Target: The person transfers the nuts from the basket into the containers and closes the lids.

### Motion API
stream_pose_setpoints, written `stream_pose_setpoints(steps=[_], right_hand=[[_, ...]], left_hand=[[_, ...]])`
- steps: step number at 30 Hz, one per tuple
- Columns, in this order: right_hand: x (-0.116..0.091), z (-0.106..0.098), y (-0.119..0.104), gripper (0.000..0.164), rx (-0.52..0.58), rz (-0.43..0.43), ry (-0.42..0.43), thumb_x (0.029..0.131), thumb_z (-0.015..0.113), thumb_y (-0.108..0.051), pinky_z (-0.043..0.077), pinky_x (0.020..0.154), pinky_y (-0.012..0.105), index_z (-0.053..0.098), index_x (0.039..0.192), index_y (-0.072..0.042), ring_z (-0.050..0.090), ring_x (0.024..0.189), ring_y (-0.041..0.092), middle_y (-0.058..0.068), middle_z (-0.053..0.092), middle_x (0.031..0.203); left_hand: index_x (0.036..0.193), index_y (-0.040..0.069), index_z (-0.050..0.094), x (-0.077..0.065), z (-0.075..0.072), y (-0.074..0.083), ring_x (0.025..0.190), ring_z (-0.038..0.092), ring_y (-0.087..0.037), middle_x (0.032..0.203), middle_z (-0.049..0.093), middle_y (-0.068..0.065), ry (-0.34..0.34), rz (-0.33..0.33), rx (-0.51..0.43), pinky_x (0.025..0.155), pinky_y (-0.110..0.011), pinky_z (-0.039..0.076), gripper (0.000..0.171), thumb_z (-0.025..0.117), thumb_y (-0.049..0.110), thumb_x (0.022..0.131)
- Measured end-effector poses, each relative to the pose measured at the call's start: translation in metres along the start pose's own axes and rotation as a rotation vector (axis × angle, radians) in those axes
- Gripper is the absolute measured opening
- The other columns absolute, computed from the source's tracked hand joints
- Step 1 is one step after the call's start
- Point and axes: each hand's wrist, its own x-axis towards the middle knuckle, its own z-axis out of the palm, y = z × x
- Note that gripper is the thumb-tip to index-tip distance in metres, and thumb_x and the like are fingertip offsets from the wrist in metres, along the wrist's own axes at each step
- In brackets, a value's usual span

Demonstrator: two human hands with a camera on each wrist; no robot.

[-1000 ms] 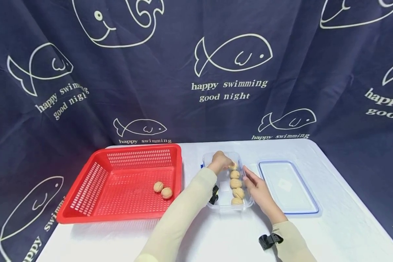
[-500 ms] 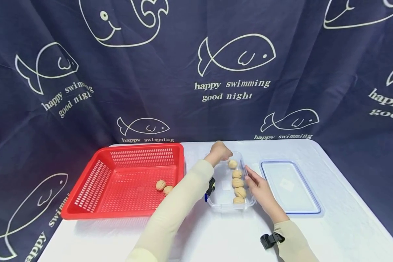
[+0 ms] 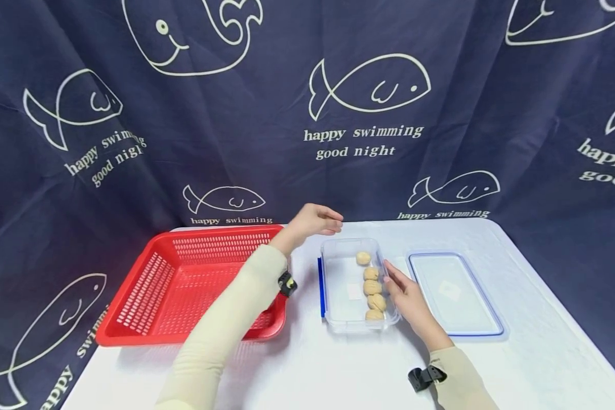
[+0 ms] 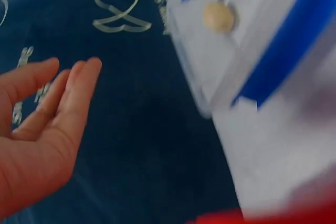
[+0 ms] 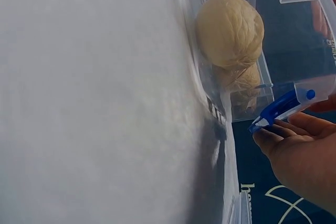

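My left hand (image 3: 315, 221) is raised behind the red basket, left of the clear plastic box (image 3: 340, 279). Its fingers (image 4: 79, 93) are extended, with nothing between them or the thumb. Several walnuts (image 3: 372, 287) lie in a column along the box's right wall. The farthest walnut (image 3: 363, 258) sits slightly apart, a bit left of that line. My right hand (image 3: 407, 293) rests against the outside of the right wall, fingers fairly straight. In the right wrist view, its fingertips lie at the blue side latch (image 5: 283, 109), which partly hides them.
On the left stands the red perforated basket (image 3: 184, 302), its right part covered by my left sleeve. A clear lid with a blue seal (image 3: 453, 285) lies right of the box. Another blue latch (image 3: 322, 287) hangs on the box's left side. Behind the white table (image 3: 348, 370) hangs a dark blue curtain (image 3: 266, 142).
My left hand has released the farthest walnut in the box, then risen and moved left toward the basket, its fingers spreading. My right hand stays at the box's right wall.
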Motion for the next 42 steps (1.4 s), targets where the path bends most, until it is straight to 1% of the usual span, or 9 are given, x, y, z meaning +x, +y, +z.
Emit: stream_pose_setpoints(steps=[5, 8, 12, 15, 20, 23, 27, 31, 42], right_hand=[[0.0, 0.0, 0.0, 0.051, -0.009, 0.005, -0.004, 0.103, 0.044, -0.02, 0.038, 0.087, 0.005, 0.03, 0.151, -0.011, 0.036, 0.137, 0.034, 0.018, 0.028, 0.154], [0.001, 0.0, -0.001, 0.05, -0.014, 0.002, -0.001, 0.103, 0.044, -0.02, 0.041, 0.099, 0.019, 0.03, 0.151, -0.01, 0.036, 0.137, 0.034, 0.018, 0.028, 0.154], [0.0, 0.001, 0.0, 0.05, -0.019, -0.007, -0.003, 0.103, 0.044, -0.019, 0.03, 0.11, 0.037, 0.03, 0.15, -0.009, 0.031, 0.139, 0.034, 0.019, 0.028, 0.153], [0.002, 0.003, 0.0, 0.05, -0.017, -0.01, -0.012, 0.103, 0.044, -0.018, 0.029, 0.111, 0.04, 0.03, 0.15, -0.008, 0.03, 0.139, 0.035, 0.019, 0.028, 0.153], [0.004, 0.005, 0.002, 0.05, -0.026, -0.01, -0.011, 0.103, 0.044, -0.018, 0.031, 0.11, 0.041, 0.031, 0.15, -0.009, 0.033, 0.138, 0.036, 0.02, 0.029, 0.153], [0.003, 0.004, 0.003, 0.05, -0.036, -0.008, -0.008, 0.103, 0.044, -0.019, 0.032, 0.108, 0.041, 0.031, 0.15, -0.009, 0.034, 0.137, 0.037, 0.02, 0.029, 0.153], [0.004, 0.001, 0.004, 0.05, -0.044, -0.001, -0.012, 0.103, 0.043, -0.02, 0.032, 0.108, 0.039, 0.03, 0.151, -0.009, 0.033, 0.137, 0.038, 0.021, 0.028, 0.153], [0.003, -0.001, 0.003, 0.051, -0.047, 0.003, -0.01, 0.103, 0.043, -0.019, 0.032, 0.108, 0.04, 0.029, 0.151, -0.009, 0.032, 0.138, 0.038, 0.022, 0.027, 0.153], [0.001, 0.003, -0.001, 0.05, -0.057, -0.004, -0.023, 0.104, 0.041, -0.019, 0.029, 0.11, 0.042, 0.028, 0.151, -0.007, 0.031, 0.138, 0.038, 0.022, 0.026, 0.154]], left_hand=[[0.113, -0.009, 0.065, -0.019, -0.039, -0.002, 0.096, 0.069, -0.028, 0.106, 0.069, -0.023, -0.047, 0.032, -0.011, 0.089, -0.04, 0.053, 0.026, 0.065, -0.002, 0.088], [0.116, -0.009, 0.063, -0.029, -0.061, -0.009, 0.099, 0.068, -0.03, 0.11, 0.066, -0.026, -0.071, 0.031, -0.006, 0.09, -0.04, 0.052, 0.028, 0.065, -0.002, 0.089], [0.119, -0.012, 0.06, -0.042, -0.089, -0.021, 0.098, 0.068, -0.027, 0.113, 0.064, -0.03, -0.099, 0.02, 0.007, 0.091, -0.041, 0.052, 0.032, 0.064, -0.002, 0.089], [0.12, -0.011, 0.059, -0.054, -0.111, -0.032, 0.098, 0.068, -0.024, 0.113, 0.064, -0.028, -0.118, -0.003, 0.049, 0.092, -0.042, 0.051, 0.034, 0.065, -0.002, 0.088], [0.123, -0.009, 0.06, -0.07, -0.138, -0.05, 0.107, 0.064, -0.032, 0.114, 0.065, -0.025, -0.179, -0.054, 0.14, 0.095, -0.047, 0.047, 0.037, 0.067, -0.001, 0.087], [0.122, -0.008, 0.06, -0.076, -0.149, -0.061, 0.107, 0.064, -0.034, 0.113, 0.066, -0.024, -0.212, -0.067, 0.199, 0.096, -0.048, 0.046, 0.037, 0.067, 0.0, 0.087], [0.12, -0.006, 0.063, -0.082, -0.16, -0.076, 0.101, 0.067, -0.028, 0.107, 0.07, -0.018, -0.217, -0.088, 0.291, 0.09, -0.038, 0.053, 0.035, 0.068, 0.003, 0.086], [0.119, -0.007, 0.063, -0.085, -0.166, -0.09, 0.104, 0.066, -0.031, 0.105, 0.071, -0.017, -0.219, -0.119, 0.332, 0.088, -0.033, 0.054, 0.036, 0.068, 0.004, 0.086], [0.119, -0.012, 0.061, -0.096, -0.166, -0.117, 0.102, 0.067, -0.023, 0.109, 0.068, -0.022, -0.345, -0.179, 0.368, 0.09, -0.033, 0.053, 0.038, 0.069, 0.0, 0.084]])
